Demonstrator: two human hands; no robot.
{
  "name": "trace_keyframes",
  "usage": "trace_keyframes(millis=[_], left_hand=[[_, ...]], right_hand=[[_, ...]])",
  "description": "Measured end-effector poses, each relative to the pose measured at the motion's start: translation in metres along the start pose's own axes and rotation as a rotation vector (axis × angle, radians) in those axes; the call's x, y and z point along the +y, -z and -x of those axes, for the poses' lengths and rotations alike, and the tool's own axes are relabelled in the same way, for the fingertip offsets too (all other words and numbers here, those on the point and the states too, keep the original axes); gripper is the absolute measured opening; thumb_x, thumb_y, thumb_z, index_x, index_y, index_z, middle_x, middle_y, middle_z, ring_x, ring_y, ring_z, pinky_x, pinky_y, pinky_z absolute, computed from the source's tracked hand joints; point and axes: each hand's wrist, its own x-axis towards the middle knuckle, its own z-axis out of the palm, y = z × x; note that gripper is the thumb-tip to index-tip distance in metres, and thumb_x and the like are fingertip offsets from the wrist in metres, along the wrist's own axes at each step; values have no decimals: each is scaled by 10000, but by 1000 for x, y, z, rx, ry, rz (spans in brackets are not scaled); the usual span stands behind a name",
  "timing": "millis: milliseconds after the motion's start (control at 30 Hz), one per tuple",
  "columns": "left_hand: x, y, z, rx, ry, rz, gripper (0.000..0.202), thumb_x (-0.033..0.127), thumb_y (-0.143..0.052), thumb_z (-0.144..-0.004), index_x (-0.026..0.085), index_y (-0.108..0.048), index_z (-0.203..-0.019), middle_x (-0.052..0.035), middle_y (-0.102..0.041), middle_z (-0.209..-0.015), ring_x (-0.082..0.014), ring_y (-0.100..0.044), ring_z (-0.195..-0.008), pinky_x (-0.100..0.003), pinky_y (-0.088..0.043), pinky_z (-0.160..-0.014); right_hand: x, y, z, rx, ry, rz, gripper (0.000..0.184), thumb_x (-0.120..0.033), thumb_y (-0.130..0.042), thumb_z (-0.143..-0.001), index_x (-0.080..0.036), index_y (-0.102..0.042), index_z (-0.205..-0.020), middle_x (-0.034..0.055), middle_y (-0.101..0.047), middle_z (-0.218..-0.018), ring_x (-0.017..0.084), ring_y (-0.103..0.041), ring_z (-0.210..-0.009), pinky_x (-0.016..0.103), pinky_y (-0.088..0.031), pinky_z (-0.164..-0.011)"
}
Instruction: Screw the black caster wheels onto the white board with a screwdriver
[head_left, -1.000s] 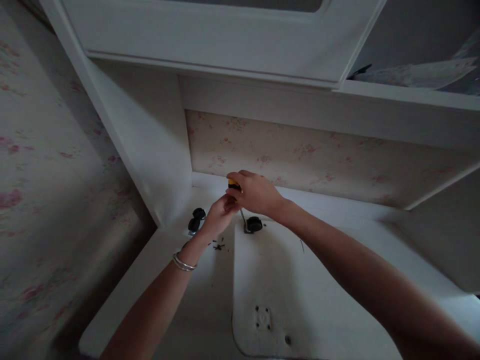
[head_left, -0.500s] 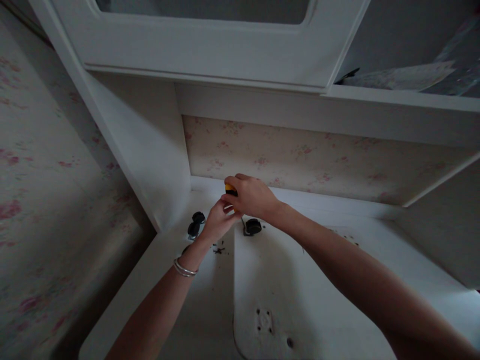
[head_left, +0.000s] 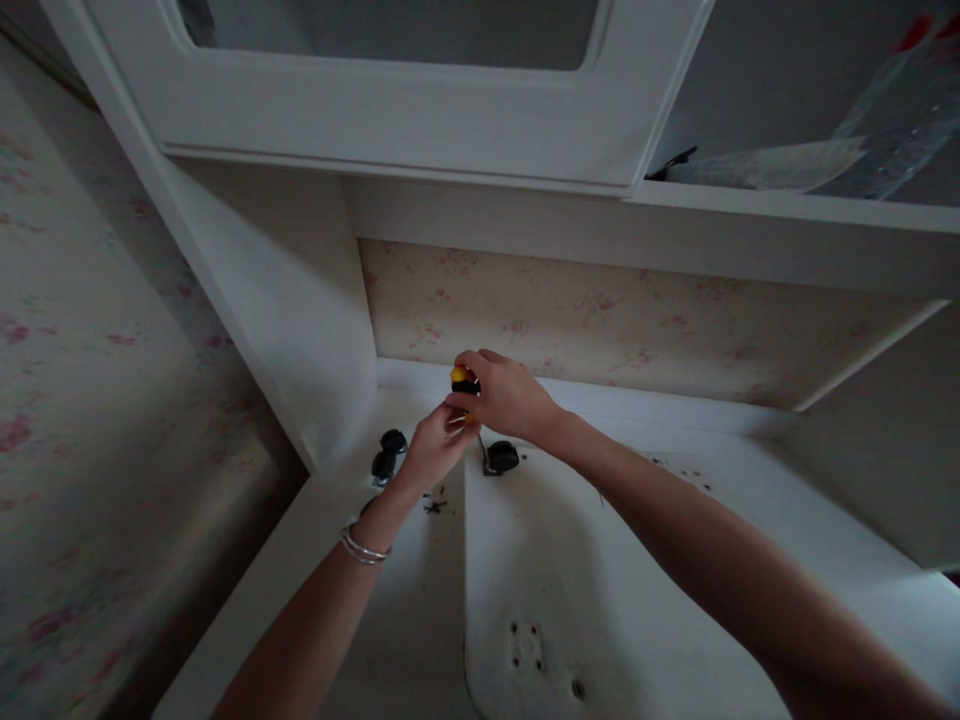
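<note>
A screwdriver with a yellow and black handle stands nearly upright, its thin shaft reaching down to the base of a black caster wheel. My right hand is closed around the handle from above. Just below it, my left hand has its fingers closed around the lower part of the screwdriver. The caster sits at the far left corner of a white board. How the tip meets the caster's plate is too small to make out.
Black casters and several small dark screws lie on the white desktop left of the board. The board's near end has a plate mark with screw holes. A white cabinet overhangs, and a side panel rises at left.
My view has shifted slightly, moving the scene a little left and down. More of the yellow handle end shows between the right fingers. Both hands stay on the screwdriver at the caster.
</note>
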Motion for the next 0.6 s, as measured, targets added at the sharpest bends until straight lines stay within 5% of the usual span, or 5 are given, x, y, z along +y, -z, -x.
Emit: trace_keyframes(millis=[133, 300, 467, 600], left_hand=[[1, -2, 2, 52, 10, -58, 212, 244, -750, -722, 163, -644, -887, -60, -747, -892, -223, -721, -834, -301, -560, -737], [4, 4, 2, -38, -8, -45, 119, 246, -672, -767, 177, -645, -860, -36, -747, -811, -232, -719, -831, -304, -566, -736], [2, 8, 8, -150, -19, -19, 212, 290, -669, -805, 170, -644, -979, -68, -758, -919, -241, -728, -900, -345, -583, -809], [0, 6, 13, -93, -31, -49, 275, 255, -720, -780, 165, -633, -1024, -95, -728, -1068, -238, -701, -999, -353, -560, -893]], right_hand=[[-3, -5, 3, 4, 16, -32, 384, -377, -644, -891, -143, -587, -1191, 141, -649, -1131, 242, -638, -899, 331, -458, -752], [-3, -8, 7, -41, 94, -104, 422, -295, -488, -992, -149, -492, -1388, 125, -652, -1263, 198, -634, -1044, 294, -448, -865], [-6, -2, 15, -6, 62, -83, 248, -355, -610, -924, -206, -638, -1120, 54, -707, -988, 190, -639, -835, 295, -425, -738], [-11, 0, 22, 41, 18, -12, 230, -394, -617, -919, -214, -667, -1054, 65, -661, -1009, 190, -621, -816, 299, -409, -701]])
